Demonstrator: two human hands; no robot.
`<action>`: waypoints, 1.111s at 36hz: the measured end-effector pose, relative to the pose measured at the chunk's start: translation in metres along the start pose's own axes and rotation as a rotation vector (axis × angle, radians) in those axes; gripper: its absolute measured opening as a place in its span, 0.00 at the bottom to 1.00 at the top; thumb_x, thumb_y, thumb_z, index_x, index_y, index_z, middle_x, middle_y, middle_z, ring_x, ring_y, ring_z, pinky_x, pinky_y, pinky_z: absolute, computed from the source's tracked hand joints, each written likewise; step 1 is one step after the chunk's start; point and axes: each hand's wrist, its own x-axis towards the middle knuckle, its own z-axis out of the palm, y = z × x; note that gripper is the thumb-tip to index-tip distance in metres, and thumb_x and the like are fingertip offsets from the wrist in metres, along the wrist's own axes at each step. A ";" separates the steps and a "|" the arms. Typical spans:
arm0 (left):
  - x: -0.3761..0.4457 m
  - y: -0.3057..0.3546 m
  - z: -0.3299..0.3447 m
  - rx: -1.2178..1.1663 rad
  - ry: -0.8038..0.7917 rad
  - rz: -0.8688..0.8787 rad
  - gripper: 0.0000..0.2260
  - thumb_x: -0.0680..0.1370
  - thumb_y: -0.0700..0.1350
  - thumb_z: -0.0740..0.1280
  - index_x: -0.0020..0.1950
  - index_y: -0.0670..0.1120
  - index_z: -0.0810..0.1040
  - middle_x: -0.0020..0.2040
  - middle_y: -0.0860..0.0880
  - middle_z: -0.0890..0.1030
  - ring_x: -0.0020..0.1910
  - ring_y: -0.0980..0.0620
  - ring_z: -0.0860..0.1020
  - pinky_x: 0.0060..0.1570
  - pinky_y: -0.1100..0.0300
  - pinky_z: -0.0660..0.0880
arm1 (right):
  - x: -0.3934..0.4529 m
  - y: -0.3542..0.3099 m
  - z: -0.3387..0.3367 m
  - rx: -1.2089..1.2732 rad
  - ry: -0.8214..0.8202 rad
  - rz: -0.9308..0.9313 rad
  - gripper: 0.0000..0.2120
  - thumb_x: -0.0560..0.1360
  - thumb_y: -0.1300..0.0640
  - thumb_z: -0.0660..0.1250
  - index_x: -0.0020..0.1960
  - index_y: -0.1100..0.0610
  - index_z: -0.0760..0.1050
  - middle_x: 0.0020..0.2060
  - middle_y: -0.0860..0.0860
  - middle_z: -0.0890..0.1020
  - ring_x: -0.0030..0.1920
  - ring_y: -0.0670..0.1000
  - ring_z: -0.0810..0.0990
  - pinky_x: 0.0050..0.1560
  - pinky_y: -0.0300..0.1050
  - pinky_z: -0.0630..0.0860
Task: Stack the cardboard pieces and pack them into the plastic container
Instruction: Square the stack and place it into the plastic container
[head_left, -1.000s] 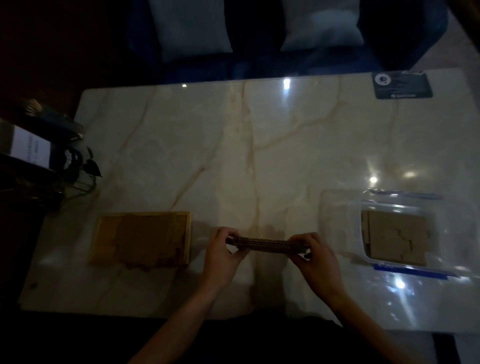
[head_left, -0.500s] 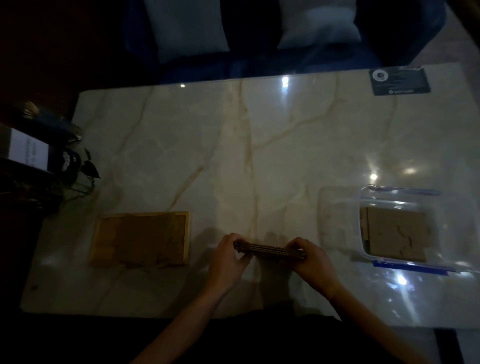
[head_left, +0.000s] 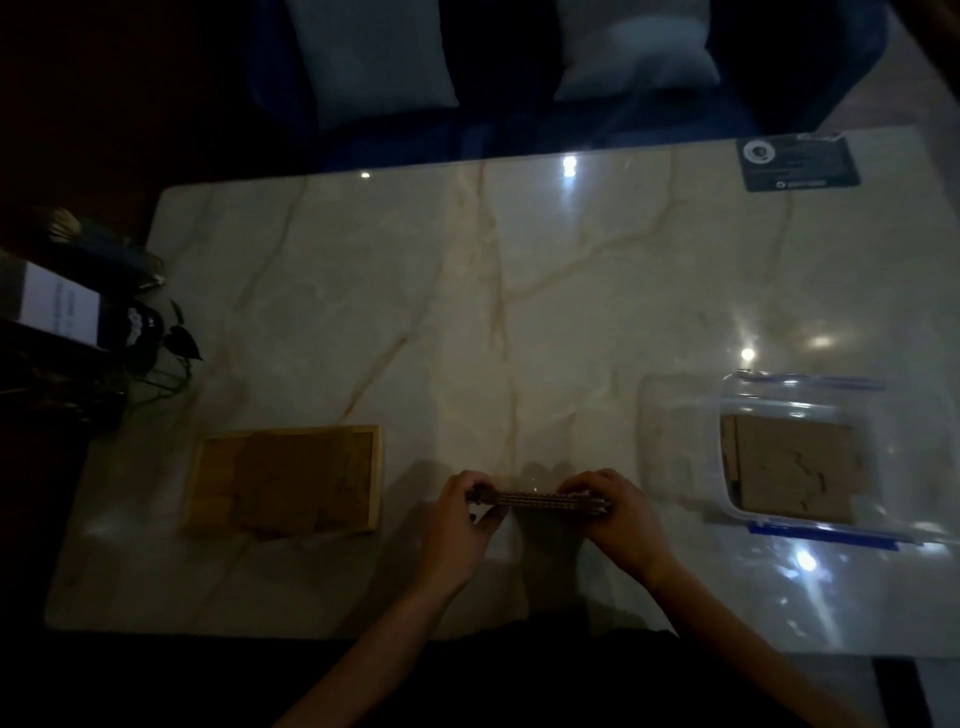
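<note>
Left hand (head_left: 464, 519) and right hand (head_left: 618, 514) each grip one end of the cardboard stack (head_left: 540, 501), held edge-on just above the tabletop (head_left: 519, 312). Right of the right hand: plastic container (head_left: 675, 415) holding cardboard. Left of the left hand: wooden tray (head_left: 378, 478).

The scene is dim and underexposed, with murky colour and soft detail throughout. Small bright points of glare sit on the glossy cream marble table (head_left: 519, 291), strongest near its far edge and right side, suggesting lamps overhead. The clear plastic container with blue rim (head_left: 810, 532) glints with reflections. Faint soft shadows spread on the marble beyond both hands. Corners fall to near black, and the table edges bow slightly from wide-angle distortion
</note>
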 end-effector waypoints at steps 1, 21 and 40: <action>0.000 -0.001 0.001 0.000 0.000 -0.003 0.16 0.69 0.39 0.75 0.48 0.55 0.74 0.49 0.50 0.80 0.48 0.55 0.78 0.44 0.60 0.78 | -0.001 0.000 -0.001 0.009 0.011 -0.014 0.16 0.68 0.58 0.76 0.50 0.42 0.81 0.48 0.44 0.78 0.52 0.49 0.77 0.53 0.45 0.74; -0.032 0.029 0.001 0.544 0.140 0.825 0.38 0.75 0.56 0.63 0.78 0.44 0.49 0.79 0.43 0.49 0.77 0.40 0.53 0.76 0.45 0.49 | -0.004 -0.009 -0.006 0.163 0.015 -0.087 0.16 0.62 0.57 0.81 0.45 0.44 0.82 0.43 0.48 0.84 0.47 0.51 0.82 0.52 0.52 0.78; -0.037 0.046 0.024 0.977 -0.180 0.649 0.32 0.69 0.48 0.62 0.74 0.45 0.65 0.73 0.46 0.69 0.73 0.47 0.65 0.71 0.46 0.61 | -0.001 -0.002 0.003 0.115 0.013 -0.042 0.16 0.63 0.58 0.79 0.50 0.51 0.81 0.46 0.51 0.84 0.47 0.54 0.82 0.51 0.49 0.78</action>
